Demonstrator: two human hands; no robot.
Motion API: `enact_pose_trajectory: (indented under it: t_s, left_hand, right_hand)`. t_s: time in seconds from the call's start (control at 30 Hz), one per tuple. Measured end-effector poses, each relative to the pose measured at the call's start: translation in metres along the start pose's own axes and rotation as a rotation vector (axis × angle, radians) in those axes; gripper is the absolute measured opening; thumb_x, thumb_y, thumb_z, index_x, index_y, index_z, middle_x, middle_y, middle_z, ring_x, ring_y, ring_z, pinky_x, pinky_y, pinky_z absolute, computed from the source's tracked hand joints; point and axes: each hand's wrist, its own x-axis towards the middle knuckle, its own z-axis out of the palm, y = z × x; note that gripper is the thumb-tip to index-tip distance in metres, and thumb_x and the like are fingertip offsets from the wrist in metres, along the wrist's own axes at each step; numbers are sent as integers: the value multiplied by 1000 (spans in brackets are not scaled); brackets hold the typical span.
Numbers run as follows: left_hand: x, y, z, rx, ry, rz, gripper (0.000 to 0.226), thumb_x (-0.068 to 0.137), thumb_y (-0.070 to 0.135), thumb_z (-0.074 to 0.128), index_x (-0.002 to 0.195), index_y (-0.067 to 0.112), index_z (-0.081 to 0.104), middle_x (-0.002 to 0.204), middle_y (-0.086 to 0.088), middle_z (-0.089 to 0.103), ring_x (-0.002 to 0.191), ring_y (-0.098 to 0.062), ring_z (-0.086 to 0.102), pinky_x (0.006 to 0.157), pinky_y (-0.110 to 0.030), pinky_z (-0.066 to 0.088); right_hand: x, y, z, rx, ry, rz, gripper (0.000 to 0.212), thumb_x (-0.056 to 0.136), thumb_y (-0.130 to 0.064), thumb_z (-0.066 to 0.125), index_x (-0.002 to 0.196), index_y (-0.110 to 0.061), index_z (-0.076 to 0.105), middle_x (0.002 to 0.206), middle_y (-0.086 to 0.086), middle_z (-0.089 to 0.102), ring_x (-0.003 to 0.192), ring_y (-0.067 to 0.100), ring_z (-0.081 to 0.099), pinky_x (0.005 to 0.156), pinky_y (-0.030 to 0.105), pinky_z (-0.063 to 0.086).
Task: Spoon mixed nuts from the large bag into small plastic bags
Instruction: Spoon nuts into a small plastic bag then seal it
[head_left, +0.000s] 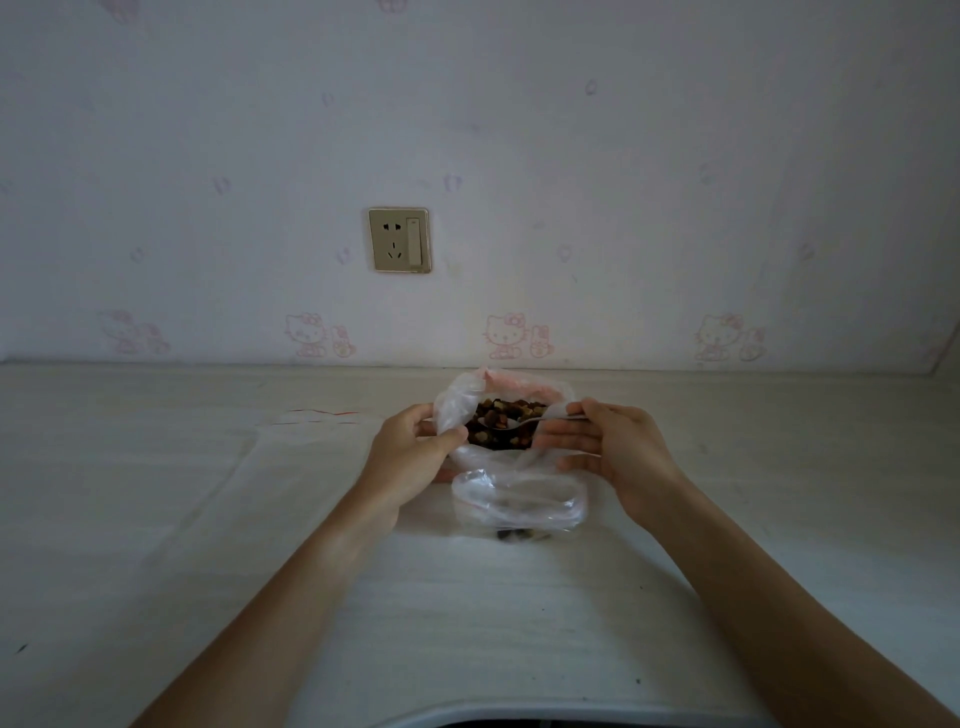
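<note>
Both forearms are reaching forward across the pale table (156, 519) and converging on the large bag (457, 389), which is sitting open near the far edge by the wall. The mixed nuts (506, 415) are showing dark and brown through its wide mouth.

The left hand (415, 447) is curling round the left rim of the large bag, its thumb lying over the plastic on the near side and its fingers tucked behind, pinching the rim and holding the mouth open. The wrist is angling inward, the back of the hand facing the camera.

The right hand (597, 441) is holding a metal spoon (524, 422) by the handle between thumb and upper fingers, while the lower fingers are stretching out straight toward the bag's right side. The spoon is lying roughly level, its bowl sitting over the nuts inside the bag's mouth.

Just in front of the large bag, touching its near side, a small plastic bag (519, 501) is resting on the table between the two wrists, with a few dark nuts at its near end.

A flat clear bag with a red strip (317, 415) is lying to the left, and a wall socket (399, 240) is sitting above on the patterned wall
</note>
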Motion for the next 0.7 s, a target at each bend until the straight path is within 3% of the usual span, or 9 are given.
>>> enact_pose_trajectory:
  t_s: [0.17,0.27,0.43,0.5,0.57,0.7]
  left_hand:
    - [-6,7,-11,358,107,57,37,89,49,76,117,27,65,107,10,70,97,-13,71,86,-34,58]
    - [-19,14,-15,437,168,78,37,87,52,76,101,21,63,95,6,68,90,-13,67,73,-27,49]
    - [-38,24,-15,461,-125,-43,49,88,64,67,88,16,74,76,6,73,72,-8,69,63,-25,44]
    - [-42,22,-12,482,-190,-67,47,90,62,66,89,16,76,74,11,73,70,-3,67,63,-22,45]
    - [-43,20,-10,519,-190,-29,27,92,51,69,86,26,78,71,17,70,67,5,64,63,-15,45]
    - [-42,17,-10,485,-204,50,15,95,35,71,85,28,79,74,14,70,62,5,61,56,-14,46]
  right_hand:
    - [-3,-10,-2,-20,19,-70,35,111,-22,39,98,-2,65,87,21,78,79,34,78,53,35,59]
    - [-3,-17,-6,-18,8,-111,36,112,-23,38,95,-4,64,81,21,76,74,35,77,50,35,56]
    - [-2,-26,-14,0,-57,-138,37,111,-24,40,92,-3,63,77,23,73,72,41,75,49,35,54]
    - [-1,-28,-18,-17,-77,-126,36,110,-22,40,90,-3,64,74,23,71,70,42,74,48,34,53]
    - [-1,-30,-21,-67,-99,-113,36,110,-20,41,87,-4,63,71,23,69,67,41,72,48,35,53]
    - [-5,-35,-23,-230,-176,-157,37,109,-20,43,82,-4,64,67,22,68,61,39,69,52,38,53]
